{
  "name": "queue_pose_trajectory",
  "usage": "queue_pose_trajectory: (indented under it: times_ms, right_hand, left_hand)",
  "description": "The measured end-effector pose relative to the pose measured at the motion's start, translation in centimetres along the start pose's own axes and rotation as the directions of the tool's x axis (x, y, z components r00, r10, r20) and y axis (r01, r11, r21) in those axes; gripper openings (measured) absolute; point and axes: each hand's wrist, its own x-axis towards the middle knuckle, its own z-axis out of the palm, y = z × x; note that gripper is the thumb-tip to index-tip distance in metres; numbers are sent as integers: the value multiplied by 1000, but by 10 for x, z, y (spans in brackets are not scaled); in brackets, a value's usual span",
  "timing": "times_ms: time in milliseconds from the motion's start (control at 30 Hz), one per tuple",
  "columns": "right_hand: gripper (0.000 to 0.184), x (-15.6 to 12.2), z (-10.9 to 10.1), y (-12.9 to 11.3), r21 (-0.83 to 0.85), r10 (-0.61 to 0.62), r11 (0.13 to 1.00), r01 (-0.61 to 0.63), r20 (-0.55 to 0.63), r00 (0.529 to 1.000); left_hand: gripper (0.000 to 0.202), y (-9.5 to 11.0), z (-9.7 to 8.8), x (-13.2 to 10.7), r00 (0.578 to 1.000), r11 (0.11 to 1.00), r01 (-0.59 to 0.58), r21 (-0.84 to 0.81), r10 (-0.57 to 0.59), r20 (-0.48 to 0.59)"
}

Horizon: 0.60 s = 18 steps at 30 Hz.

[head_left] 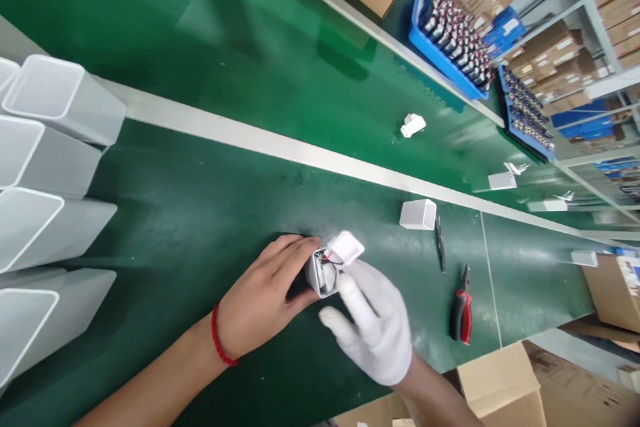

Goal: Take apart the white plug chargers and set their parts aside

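My bare left hand (pixel 260 297), with a red cord on its wrist, is wrapped round a small white plastic housing (pixel 319 273) lying on the green bench mat (pixel 200 213). The housing's open end shows a circuit board and red and black wires. A white cap (pixel 346 248) hangs off those wires at the open end. My right hand (pixel 373 320) wears a white glove; its fingers are closed on the cap from the right, the thumb stretched out to the left.
Several empty white housings (pixel 45 167) lie stacked at the left. Another white housing (pixel 418 214), a dark pen-like tool (pixel 440 243) and red-handled pliers (pixel 463 310) lie to the right. Blue trays of parts (pixel 450 33) and cardboard boxes (pixel 500 380) stand around.
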Motion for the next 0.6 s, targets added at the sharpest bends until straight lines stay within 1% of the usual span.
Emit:
queue_pose_trajectory:
  times_ms: [67,133,200,267,333,400,500,533,600]
  right_hand:
    - [59,2,15,-3,-14,30,999,-30,25,999]
    - [63,1,30,-4,17,93,996,-93,10,996]
    - [65,-2,42,-2,66,155,986,-156,19,988]
    - [65,-4,49,2,99,193,976,-194,16,981]
    - [65,-2,53,7,93,183,979,-180,-19,983]
    - [64,3,52,12,37,127,991,-125,-73,989]
    - [66,10,43,18,-57,-16,998,9,-127,992]
    - [67,10,36,19,-77,-31,997,20,-146,989]
    - [68,5,20,22,-116,-41,993,13,-239,970]
  left_hand:
    - [48,1,6,1,999,1000,-9,27,10,-52]
    - [48,1,11,1,995,998,-30,64,36,-98]
    - [51,2,14,2,988,994,-60,97,72,-133]
    - [53,2,13,2,987,992,-79,99,92,-132]
    - [55,2,10,2,993,996,-63,65,69,-93]
    - [56,2,5,1,996,999,-28,27,30,-84]
    - [53,1,0,-1,981,998,46,-50,-54,-186]
    - [50,1,0,-2,971,994,71,-84,-88,-221]
    - [46,0,1,-4,957,985,101,-141,-135,-258]
